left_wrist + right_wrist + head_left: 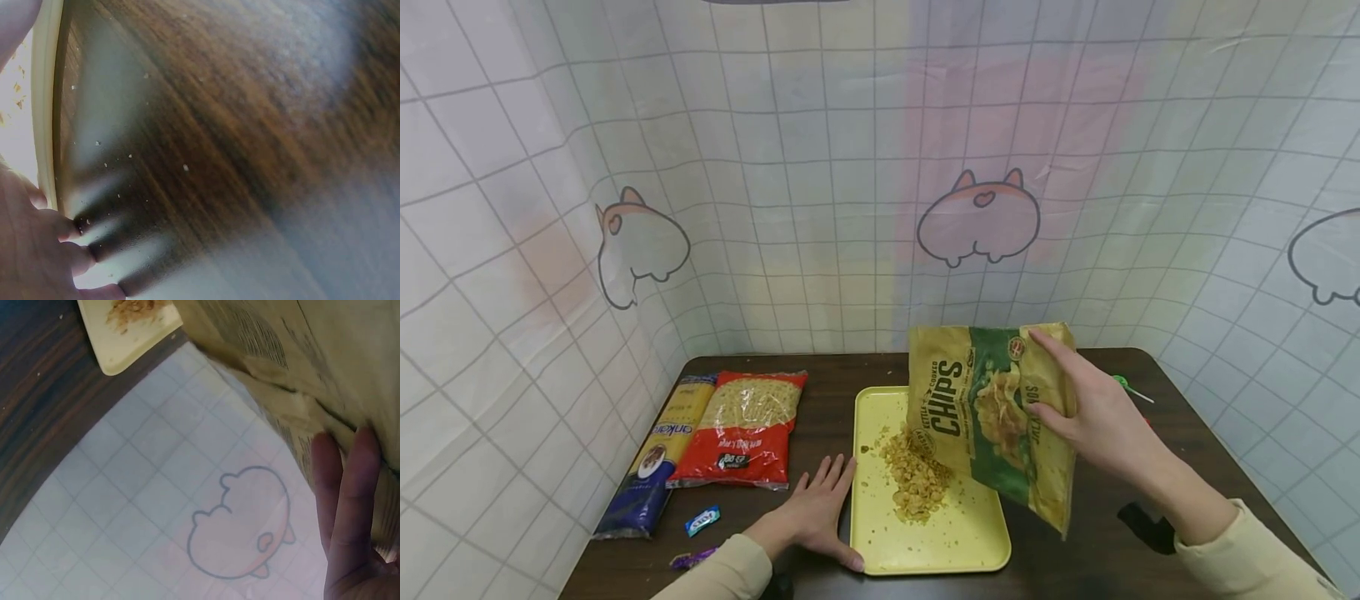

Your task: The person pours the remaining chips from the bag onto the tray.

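1. Gripping the chip bag (985, 417), right of centre in head view: right hand (1097, 421). Right-wrist view adds fingers behind it.
2. Left hand (816, 512): fingers straight, spread beside yellow tray (943, 557), lower centre.
3. Chip bag blocks tray's upper right; red bag (745, 433), blue-yellow pack (643, 483) lower left.
4. Reads "CHIPS"; pack, "ankara".

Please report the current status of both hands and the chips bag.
Right hand grips chips bag, slanted over yellow tray. Left hand at tray's left edge, fingers extended. Crumbs on tray; nothing visibly blocking.
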`<state>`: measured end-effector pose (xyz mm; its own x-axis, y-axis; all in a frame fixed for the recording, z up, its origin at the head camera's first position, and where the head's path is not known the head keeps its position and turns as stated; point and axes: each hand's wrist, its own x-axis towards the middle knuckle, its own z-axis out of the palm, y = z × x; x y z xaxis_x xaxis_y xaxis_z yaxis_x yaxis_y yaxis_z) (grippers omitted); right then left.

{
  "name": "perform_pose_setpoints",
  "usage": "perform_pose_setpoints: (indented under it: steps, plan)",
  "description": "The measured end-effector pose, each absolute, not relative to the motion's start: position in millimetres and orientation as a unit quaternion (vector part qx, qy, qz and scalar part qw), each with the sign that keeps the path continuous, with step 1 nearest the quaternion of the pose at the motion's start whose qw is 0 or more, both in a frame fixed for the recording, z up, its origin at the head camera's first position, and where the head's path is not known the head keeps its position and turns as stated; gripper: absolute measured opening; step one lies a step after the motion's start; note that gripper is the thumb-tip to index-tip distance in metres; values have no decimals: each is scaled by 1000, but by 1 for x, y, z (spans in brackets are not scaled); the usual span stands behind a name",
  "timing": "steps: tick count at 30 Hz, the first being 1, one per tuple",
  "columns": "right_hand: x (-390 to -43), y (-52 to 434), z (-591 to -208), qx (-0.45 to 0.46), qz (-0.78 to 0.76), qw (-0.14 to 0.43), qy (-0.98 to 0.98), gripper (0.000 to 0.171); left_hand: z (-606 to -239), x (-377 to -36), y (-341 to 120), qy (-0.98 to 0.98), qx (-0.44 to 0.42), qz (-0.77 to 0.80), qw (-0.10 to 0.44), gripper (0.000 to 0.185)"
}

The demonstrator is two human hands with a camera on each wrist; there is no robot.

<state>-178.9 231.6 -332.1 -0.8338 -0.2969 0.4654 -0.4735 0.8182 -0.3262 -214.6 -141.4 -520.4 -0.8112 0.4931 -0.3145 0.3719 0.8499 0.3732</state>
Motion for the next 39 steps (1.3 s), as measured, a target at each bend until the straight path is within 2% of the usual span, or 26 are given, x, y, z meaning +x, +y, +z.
perform_pose_setpoints:
  steps: [10, 25, 39]
  plan:
    - [-172, 226, -326, 221, 223, 205, -927, 93, -522, -216, -142, 942, 227, 139, 204, 143]
    - [-161, 215, -324, 231, 229, 155, -933, 91, -522, -218, -144, 939, 231, 152, 205, 145]
    - [-165, 218, -330, 236, 189, 141, -943, 92, -523, -218, -144, 938, 231, 152, 211, 146]
